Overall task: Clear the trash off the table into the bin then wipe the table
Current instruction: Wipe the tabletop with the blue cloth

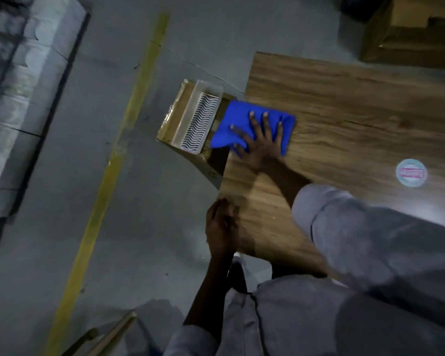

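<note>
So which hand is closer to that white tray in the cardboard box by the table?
Right. The right hand presses the blue cloth at the table edge just beside the white tray; the left hand rests at the table's near corner, farther back.

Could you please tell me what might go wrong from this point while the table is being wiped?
1. The blue cloth under the flat right hand overhangs the left edge of the wooden table; an outward stroke could drop it into the open cardboard box holding the white plastic tray below.
2. A round white-and-red disc lies on the table; if it is loose trash, wiping may sweep it onto the floor.
</note>
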